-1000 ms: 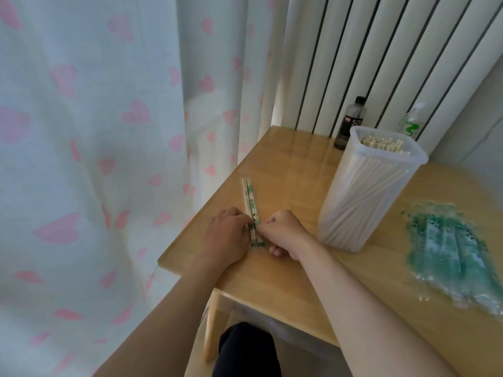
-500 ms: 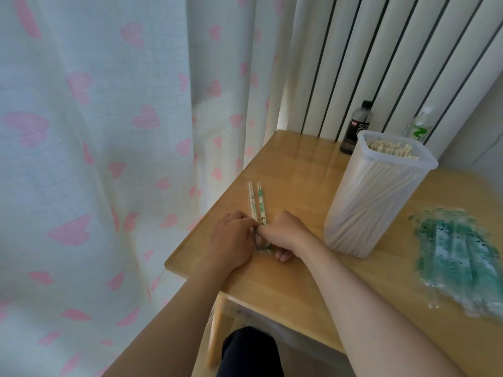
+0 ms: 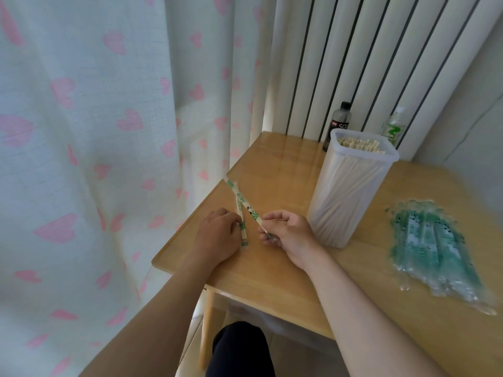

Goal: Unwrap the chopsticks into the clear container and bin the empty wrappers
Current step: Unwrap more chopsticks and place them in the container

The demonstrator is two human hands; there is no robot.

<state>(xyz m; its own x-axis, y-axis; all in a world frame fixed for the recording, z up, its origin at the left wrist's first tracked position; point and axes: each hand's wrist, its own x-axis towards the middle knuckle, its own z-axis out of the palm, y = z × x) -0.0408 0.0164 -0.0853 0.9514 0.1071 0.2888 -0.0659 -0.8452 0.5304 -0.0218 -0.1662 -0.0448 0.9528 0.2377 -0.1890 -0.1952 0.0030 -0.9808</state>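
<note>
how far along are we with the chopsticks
Done: the container is packed with bare chopsticks. In hand: left hand and right hand each hold one wrapped pair, crossed. Left: the pile of green packets on the table; no bin in view.

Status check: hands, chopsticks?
Left hand pinches one green-printed chopstick packet; right hand the other. Tall clear plastic container upright alongside. Nothing blocking.
</note>
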